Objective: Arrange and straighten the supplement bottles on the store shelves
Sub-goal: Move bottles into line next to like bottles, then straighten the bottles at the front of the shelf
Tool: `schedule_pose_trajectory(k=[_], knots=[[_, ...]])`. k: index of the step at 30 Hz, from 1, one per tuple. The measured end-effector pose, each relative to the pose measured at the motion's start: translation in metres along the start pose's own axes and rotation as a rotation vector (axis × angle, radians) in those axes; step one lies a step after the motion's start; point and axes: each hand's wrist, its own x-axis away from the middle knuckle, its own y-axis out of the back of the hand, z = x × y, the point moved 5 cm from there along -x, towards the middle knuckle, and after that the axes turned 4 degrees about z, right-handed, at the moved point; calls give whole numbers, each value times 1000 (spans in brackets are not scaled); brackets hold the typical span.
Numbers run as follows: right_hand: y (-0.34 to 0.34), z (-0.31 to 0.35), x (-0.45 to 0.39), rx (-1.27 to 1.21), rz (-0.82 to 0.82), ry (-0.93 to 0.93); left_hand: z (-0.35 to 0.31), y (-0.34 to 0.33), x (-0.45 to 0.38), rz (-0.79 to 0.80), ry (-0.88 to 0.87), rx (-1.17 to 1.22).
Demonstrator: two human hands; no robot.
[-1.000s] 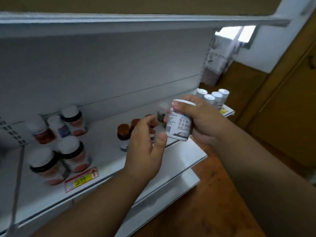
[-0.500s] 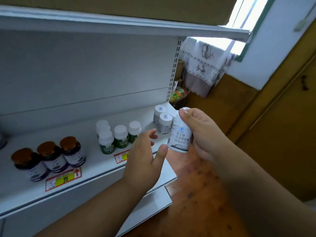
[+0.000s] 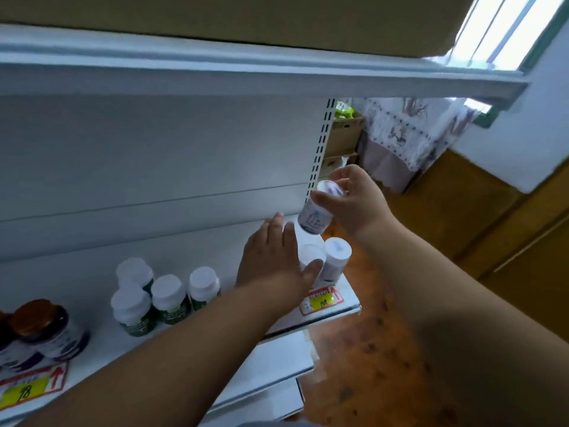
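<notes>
Change: since half a second ago we have carried our right hand (image 3: 354, 201) up and back toward the shelf's right end, and our left hand (image 3: 274, 260) has reached out over the bottles standing there.
Right hand: our fingers and thumb pinch the small white plastic bottle with a blue-printed label (image 3: 317, 211) near its cap; it hangs tilted in the air, above the shelf's right end.
Left hand: our fingers are straight and close together, palm down, the thumb against a white-capped bottle (image 3: 311, 257) that the hand half hides.
Neighbour: another white bottle with a white cap (image 3: 334, 260) stands upright just beside it, at the shelf's right edge.
Shelf: the white metal shelf (image 3: 92, 343) carries a yellow and red price tag (image 3: 320, 300) on its front lip below these bottles.
Further left: four white-capped green-labelled bottles (image 3: 163, 297) stand clustered; dark bottles with brown caps (image 3: 43, 328) stand at the far left.
</notes>
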Motion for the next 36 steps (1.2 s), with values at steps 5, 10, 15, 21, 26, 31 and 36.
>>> schedule_pose_trajectory(k=[5,10,15,21,26,31,36], knots=[[-29,-32,-46,232,261,72,-6,-37,-18,61,144,-166],[-55,-55,-62,516,504,177,0,-55,-21,106,305,-152],[-62,-71,-60,504,721,197,-3,-60,-15,114,358,-142],[-68,-70,-60,609,614,295,-1,-60,-17,131,374,-167],[-65,-75,-61,506,626,238,-2,-53,-17,128,348,-122],[-57,-52,-53,457,467,385,-2,-25,-6,52,293,-75],[-79,-3,-22,335,464,518,11,30,35,-134,292,-120]])
